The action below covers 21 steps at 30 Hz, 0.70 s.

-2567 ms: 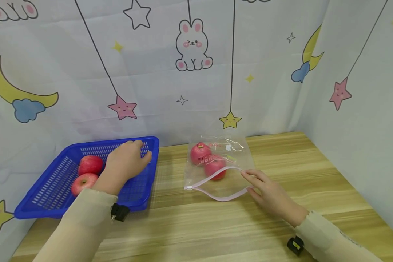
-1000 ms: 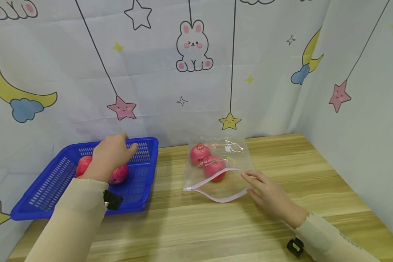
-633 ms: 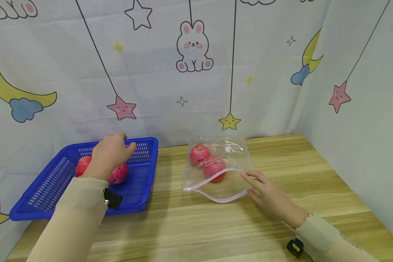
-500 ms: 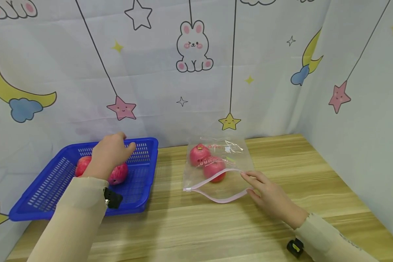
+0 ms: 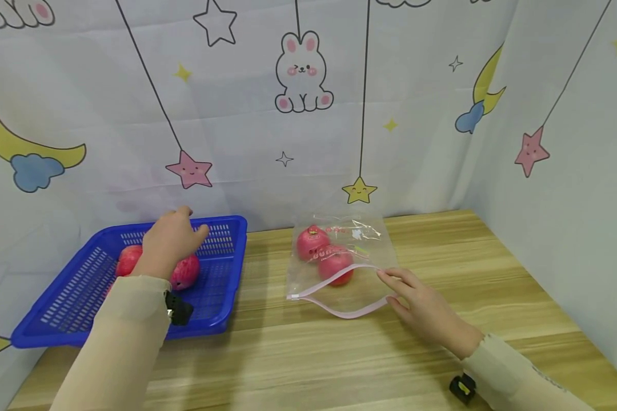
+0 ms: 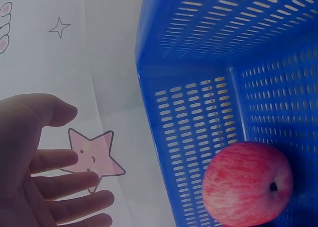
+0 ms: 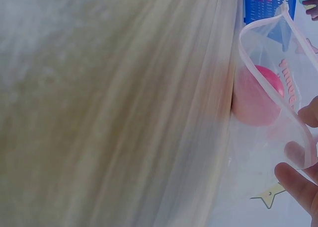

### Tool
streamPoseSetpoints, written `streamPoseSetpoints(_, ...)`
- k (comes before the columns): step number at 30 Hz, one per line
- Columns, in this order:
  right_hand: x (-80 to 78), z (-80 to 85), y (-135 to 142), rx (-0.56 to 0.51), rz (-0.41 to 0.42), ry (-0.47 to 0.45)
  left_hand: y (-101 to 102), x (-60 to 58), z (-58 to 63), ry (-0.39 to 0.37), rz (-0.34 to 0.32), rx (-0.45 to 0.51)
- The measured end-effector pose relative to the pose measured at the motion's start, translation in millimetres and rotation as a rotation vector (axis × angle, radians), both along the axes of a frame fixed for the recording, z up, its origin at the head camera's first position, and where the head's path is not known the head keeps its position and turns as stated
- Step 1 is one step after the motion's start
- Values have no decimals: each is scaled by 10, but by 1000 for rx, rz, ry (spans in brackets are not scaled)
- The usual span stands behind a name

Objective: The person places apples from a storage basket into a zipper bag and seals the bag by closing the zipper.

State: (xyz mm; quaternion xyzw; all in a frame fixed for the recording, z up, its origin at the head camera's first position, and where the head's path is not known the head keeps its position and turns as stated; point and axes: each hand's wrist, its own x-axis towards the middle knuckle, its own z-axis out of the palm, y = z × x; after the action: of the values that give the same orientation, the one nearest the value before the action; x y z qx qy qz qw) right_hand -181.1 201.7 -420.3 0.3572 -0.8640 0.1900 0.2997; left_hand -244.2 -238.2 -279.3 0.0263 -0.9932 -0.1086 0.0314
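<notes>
My left hand (image 5: 171,238) hovers over the blue plastic basket (image 5: 239,268), fingers spread and relaxed, holding nothing. In the left wrist view, that hand (image 6: 54,172) is beside the basket wall, apart from a red apple (image 6: 248,185). Red apples lie in the basket, one (image 5: 128,261) left of my wrist and another (image 5: 186,273) to its right; my arm partly hides them. My right hand (image 5: 424,305) holds the mouth of a clear zip bag (image 5: 362,294) apart at its right end. Two apples (image 5: 335,267) lie inside the bag.
The wooden table (image 5: 308,359) carries both the basket and the bag. A printed white curtain (image 5: 247,125) stands right behind them, and a pale wall (image 5: 586,228) borders the table on the right.
My left hand has moved left over the basket, and an apple now shows right of the wrist. It has barely moved in the last second. My right hand and the bag stay put.
</notes>
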Motion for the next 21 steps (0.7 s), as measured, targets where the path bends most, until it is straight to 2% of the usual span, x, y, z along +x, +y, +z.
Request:
streamPoseSetpoints(8,0,-9,-2,-7,7,6,-39,-48,-85,-18,8,3)
streamPoseSetpoints(21,-1,-21,5,-11,5,0,-142,-81,-185,-120,-14,-37)
